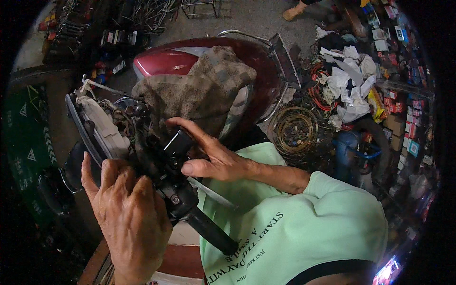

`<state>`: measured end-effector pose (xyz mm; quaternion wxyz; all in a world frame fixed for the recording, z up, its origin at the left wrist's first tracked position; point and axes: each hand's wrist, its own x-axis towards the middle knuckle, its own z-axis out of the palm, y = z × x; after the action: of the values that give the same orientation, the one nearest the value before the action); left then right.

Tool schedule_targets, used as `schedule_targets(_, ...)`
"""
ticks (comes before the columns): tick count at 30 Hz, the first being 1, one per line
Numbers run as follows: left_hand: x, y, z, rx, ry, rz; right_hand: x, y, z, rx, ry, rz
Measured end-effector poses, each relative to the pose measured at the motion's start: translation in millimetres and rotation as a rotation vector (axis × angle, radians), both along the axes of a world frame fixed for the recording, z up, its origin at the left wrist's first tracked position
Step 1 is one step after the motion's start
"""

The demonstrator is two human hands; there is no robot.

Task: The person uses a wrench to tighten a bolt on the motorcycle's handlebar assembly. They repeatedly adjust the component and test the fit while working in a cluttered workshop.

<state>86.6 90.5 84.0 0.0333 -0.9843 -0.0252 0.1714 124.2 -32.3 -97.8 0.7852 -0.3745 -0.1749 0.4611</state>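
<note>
A black handlebar grip (211, 228) and its switch housing belong to a partly dismantled scooter front with a pale plastic cowl (102, 128) and exposed cables. My left hand (126, 213) is at the housing's left side, index finger extended, the others curled with their tips and anything in them hidden. My right hand (213, 161) grips a black rectangular reservoir (178, 142) on the bar, index finger along its far side and thumb low on the near side. A silver lever (213, 194) sticks out beside the grip.
Beyond are maroon bodywork (166, 61) under a dirty cloth (199, 90), coiled wire (292, 128), crumpled white material (351, 80) and shelved small boxes (403, 133). A green board (26, 137) stands left. Another person's foot (292, 12) is at the top.
</note>
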Motion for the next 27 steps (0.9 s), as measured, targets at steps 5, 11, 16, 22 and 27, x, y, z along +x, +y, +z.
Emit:
schedule_targets(5,0.1,-1.8,1.1,-0.041,-0.015,0.050,-2.1,-0.7,7.5,-0.023,-0.054,-0.060)
schedule_targets(11,1.2,1.0,-0.5,-0.046,-0.018,0.050,-1.2,-0.2,6.4,-0.047,-0.121,-0.074)
schedule_targets(16,2.0,0.0,-0.2,-0.027,-0.045,0.022,-4.3,1.1,4.7,-0.041,-0.114,-0.101)
schedule_targets(22,3.0,1.2,2.8,-0.062,0.003,-0.001,-5.8,1.0,8.6,-0.044,-0.100,-0.095)
schedule_targets(27,3.7,3.1,2.6,-0.091,0.017,0.034,-4.9,-0.1,10.0,-0.092,-0.126,-0.104)
